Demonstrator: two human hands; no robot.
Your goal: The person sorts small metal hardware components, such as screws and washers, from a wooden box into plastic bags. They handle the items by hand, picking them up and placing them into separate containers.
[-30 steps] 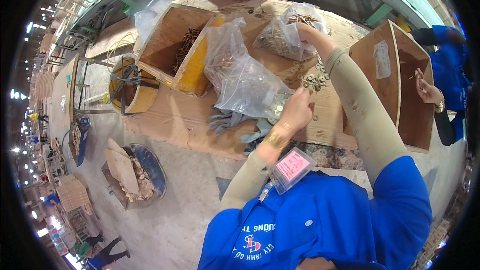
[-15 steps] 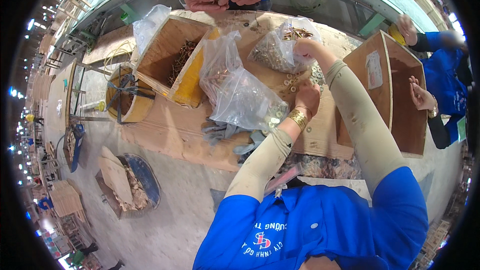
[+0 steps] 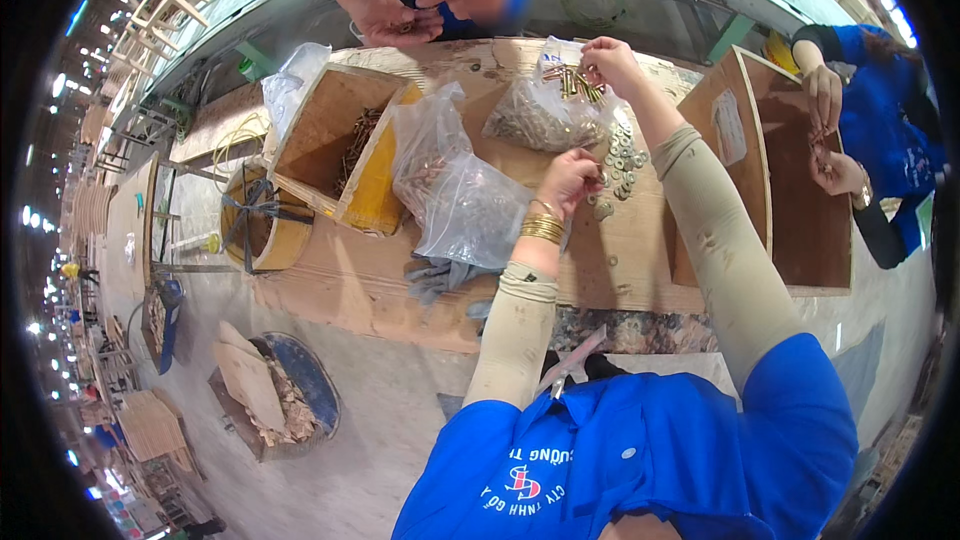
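My left hand [image 3: 572,180] is closed in a pinch beside a scatter of metal washers [image 3: 622,162] on the plywood table; whatever is between its fingertips is too small to make out. Farther off, my right hand [image 3: 612,64] has its fingers drawn together at the brass-coloured bolts [image 3: 577,86] lying on top of a clear plastic bag [image 3: 540,120] of small metal hardware. What these fingers grip is hidden. Left of my left hand lies another pair of clear bags, one with reddish hardware [image 3: 430,168], the nearer plastic bag [image 3: 472,215] partly overlapping it.
A wooden box [image 3: 340,140] with bolts stands left, an open wooden box [image 3: 735,155] right. Grey gloves [image 3: 445,278] lie at the near edge. Across the table a co-worker's hands [image 3: 400,18] handle small pieces; another co-worker's hands [image 3: 835,170] are by the right box.
My left hand has moved left and slightly up, uncovering more washers. My right hand has risen to the bolts. The near bag has shifted left, and the far co-worker's hands have parted.
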